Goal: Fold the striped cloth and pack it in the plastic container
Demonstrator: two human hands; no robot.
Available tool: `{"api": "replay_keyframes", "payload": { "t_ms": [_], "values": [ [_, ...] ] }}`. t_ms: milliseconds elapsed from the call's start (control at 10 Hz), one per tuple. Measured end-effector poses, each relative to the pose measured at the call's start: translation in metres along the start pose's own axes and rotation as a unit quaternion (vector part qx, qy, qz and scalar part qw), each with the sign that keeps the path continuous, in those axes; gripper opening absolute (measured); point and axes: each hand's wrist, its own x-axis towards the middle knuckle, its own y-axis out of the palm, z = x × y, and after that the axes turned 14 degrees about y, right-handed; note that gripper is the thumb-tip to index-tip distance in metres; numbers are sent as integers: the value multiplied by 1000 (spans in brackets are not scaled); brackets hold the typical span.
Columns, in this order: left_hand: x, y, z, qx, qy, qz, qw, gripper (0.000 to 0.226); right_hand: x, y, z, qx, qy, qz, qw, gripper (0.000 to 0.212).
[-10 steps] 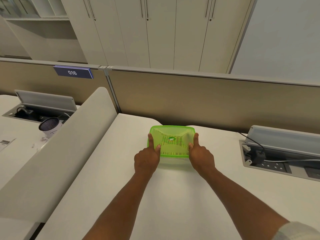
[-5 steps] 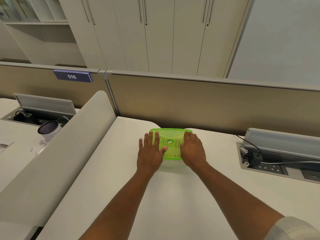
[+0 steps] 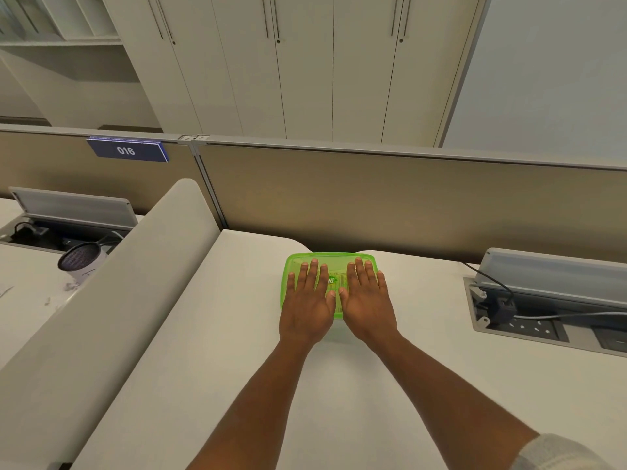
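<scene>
The translucent green rectangular plastic container [image 3: 330,262] stands on the white desk [image 3: 237,351], close to the beige partition panel [image 3: 373,198]. Its green lid is on. Both hands lie flat on this lid, palms down. The left hand [image 3: 307,301] covers the left half and the right hand [image 3: 368,300] covers the right half; the thumbs almost meet in the middle. The fingers [image 3: 314,271] are stretched and spread, they grasp nothing. Between the hands only a label and faint stripes are visible, so the striped cloth is probably inside, but I cannot see it clearly.

I judge that the step is to press the lid closed. To do it well, the pressure should go to the rim and corners, not only the centre, and should be equal on both sides so the container does not slide.
</scene>
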Motion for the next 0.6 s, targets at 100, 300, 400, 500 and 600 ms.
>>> {"api": "replay_keyframes", "payload": {
  "t_ms": [100,300,400,500,600],
  "values": [
    [-1,0,0,3,1,1,1000,59,0,1,0,-1,1,5,1000,86],
    [0,0,-1,-2,6,24,1000,62,-1,-2,1,-13,-3,12,1000,86],
    [0,-7,-2,-17,4,49,999,71,0,-8,2,-17,7,48,999,72],
    [2,-19,-4,-36,3,57,998,73,0,-16,3,-12,11,65,998,66],
    [13,-44,-10,-38,16,18,999,77,2,-32,2,12,16,31,999,68]
  ]
}}
